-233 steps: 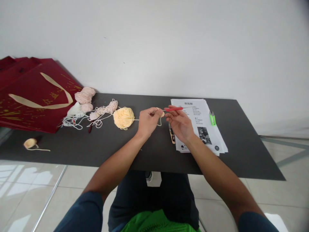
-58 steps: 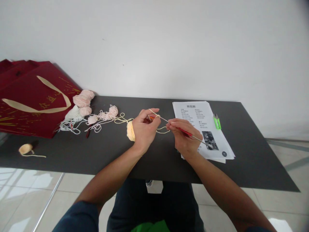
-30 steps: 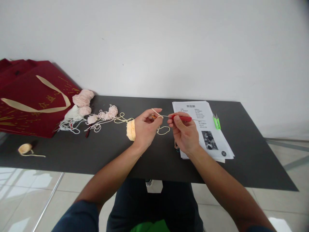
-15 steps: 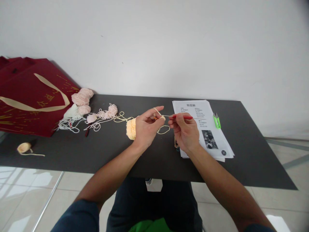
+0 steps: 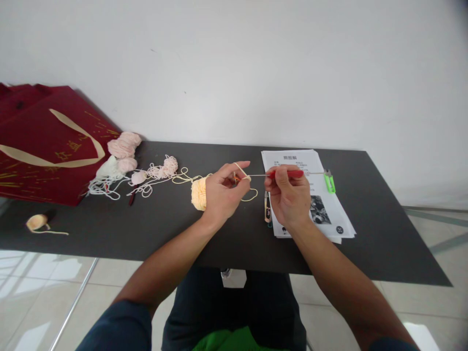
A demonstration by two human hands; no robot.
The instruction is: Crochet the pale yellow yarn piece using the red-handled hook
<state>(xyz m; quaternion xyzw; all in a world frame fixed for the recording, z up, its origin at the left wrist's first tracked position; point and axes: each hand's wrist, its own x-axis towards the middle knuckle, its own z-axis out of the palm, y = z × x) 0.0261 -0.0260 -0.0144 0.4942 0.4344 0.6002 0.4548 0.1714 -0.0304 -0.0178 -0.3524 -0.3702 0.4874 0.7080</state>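
My left hand (image 5: 227, 187) pinches a small piece of pale yellow crochet work (image 5: 248, 179), mostly hidden by the thumb and fingers. A strand of yellow yarn runs over its raised index finger, and something orange shows between the fingers. In my right hand (image 5: 288, 192), closed round its red handle, is a crochet hook (image 5: 294, 174). A thin pale line joins the hook to the crochet work; whether it is shaft or yarn I cannot tell. Beside my left wrist sits a yellow yarn ball (image 5: 199, 194). A loose yarn loop (image 5: 251, 196) hangs between the hands.
Printed sheets (image 5: 292, 234) lie under my right hand, with green thread snips (image 5: 329, 183) at their right edge. Pink and white yarn (image 5: 124, 145) and a dark red bag (image 5: 40, 141) stand at left. A small yellow crochet piece (image 5: 36, 222) rests at the near left of the dark table.
My right hand has moved right with the crochet hook, away from my left hand, and the pale line between them is longer. My left hand has hardly moved.
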